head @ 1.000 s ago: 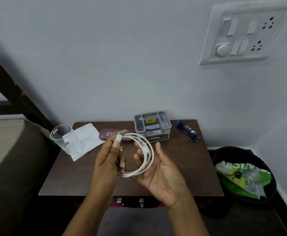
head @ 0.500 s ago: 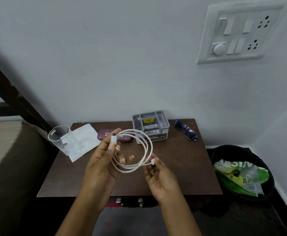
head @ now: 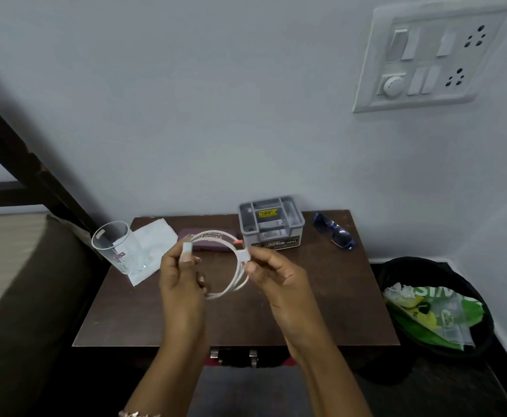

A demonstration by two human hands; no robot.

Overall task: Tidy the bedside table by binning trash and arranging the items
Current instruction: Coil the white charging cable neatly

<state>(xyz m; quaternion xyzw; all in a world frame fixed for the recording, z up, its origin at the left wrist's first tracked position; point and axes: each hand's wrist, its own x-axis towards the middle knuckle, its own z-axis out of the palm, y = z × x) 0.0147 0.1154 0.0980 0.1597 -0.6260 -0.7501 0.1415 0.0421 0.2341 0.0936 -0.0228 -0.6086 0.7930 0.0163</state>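
A coiled white cable (head: pixel 236 276) hangs in the air above the brown bedside table (head: pixel 321 296). My left hand (head: pixel 180 281) pinches one white plug end of the cable between thumb and fingers. My right hand (head: pixel 276 278) pinches the other plug end, just right of the coil. On the table behind the hands lie a purple glasses case (head: pixel 213 243), a grey organiser box (head: pixel 272 225), blue sunglasses (head: pixel 335 234), a clear drinking glass (head: pixel 118 246) and a white paper napkin (head: pixel 151 248).
A black bin (head: pixel 436 308) with green and yellow wrappers stands on the floor right of the table. A bed edge (head: pixel 20 281) borders the table's left side. A switchboard (head: pixel 427 55) is on the wall above. A drawer handle (head: pixel 234 355) shows under the table front.
My right hand has closed from an open palm under the coil to a pinch on the cable's plug end and has risen. The coil is now tighter between both hands.
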